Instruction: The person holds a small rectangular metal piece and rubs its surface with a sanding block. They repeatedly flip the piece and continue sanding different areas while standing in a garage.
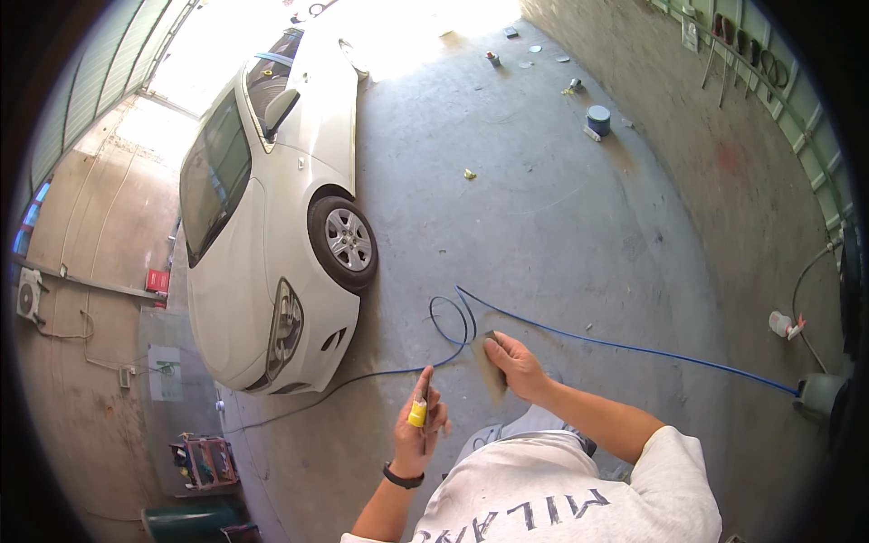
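Note:
My right hand (518,366) grips a thin, flat grey-beige piece (490,376), which looks like a sheet of sandpaper, with the thumb on its upper end. Left of it, my left hand (418,433) is raised with a dark band at the wrist. Its fingers are closed round a thin dark thing (427,407) seen edge-on, with a yellow patch (417,414) beside it; its kind is unclear. The two hands are apart. Below them on the floor runs a blue hose (579,337) with a loop near my hands.
A white car (272,199) stands to the left, its front wheel (346,237) facing me. At the far right are a blue-lidded can (597,119) and several small items. A tool cart (204,463) stands at lower left. Tools (738,45) hang on the right wall.

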Action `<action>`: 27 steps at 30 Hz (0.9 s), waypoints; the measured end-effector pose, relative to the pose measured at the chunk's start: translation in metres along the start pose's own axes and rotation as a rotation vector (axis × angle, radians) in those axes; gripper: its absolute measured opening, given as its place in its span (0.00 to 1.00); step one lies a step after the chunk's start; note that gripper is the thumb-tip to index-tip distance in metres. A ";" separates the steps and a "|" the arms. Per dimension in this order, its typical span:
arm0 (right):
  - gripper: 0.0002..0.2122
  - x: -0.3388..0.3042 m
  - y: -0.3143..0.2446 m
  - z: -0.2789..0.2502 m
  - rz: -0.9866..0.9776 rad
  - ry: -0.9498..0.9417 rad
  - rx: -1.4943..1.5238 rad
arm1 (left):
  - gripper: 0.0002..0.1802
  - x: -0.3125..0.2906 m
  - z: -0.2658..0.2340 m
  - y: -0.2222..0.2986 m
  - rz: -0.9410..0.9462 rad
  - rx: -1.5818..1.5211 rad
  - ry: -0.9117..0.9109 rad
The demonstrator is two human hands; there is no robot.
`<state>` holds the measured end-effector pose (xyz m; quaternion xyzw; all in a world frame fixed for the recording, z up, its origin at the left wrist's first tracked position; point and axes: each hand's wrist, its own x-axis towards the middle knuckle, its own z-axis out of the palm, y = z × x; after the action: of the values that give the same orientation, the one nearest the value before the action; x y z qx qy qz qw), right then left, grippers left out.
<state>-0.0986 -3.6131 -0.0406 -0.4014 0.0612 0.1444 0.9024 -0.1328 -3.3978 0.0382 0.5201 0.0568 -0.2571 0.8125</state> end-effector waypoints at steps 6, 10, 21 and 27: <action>0.10 -0.035 0.018 0.058 -0.216 -0.302 -0.454 | 0.27 0.008 -0.031 -0.050 0.231 0.121 0.172; 0.14 -0.056 0.011 0.057 -0.346 -0.341 -0.528 | 0.24 0.013 -0.056 -0.032 -0.011 0.183 0.602; 0.20 -0.023 0.009 -0.017 -1.006 -0.409 -1.311 | 0.21 -0.013 -0.015 0.001 0.039 0.052 0.352; 0.13 -0.019 0.049 -0.011 0.010 0.066 -0.464 | 0.17 -0.020 -0.035 -0.023 0.129 0.421 0.415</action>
<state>-0.1316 -3.5943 -0.0780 -0.6021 0.0576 0.1458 0.7829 -0.1543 -3.3671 0.0108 0.7212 0.1338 -0.0996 0.6724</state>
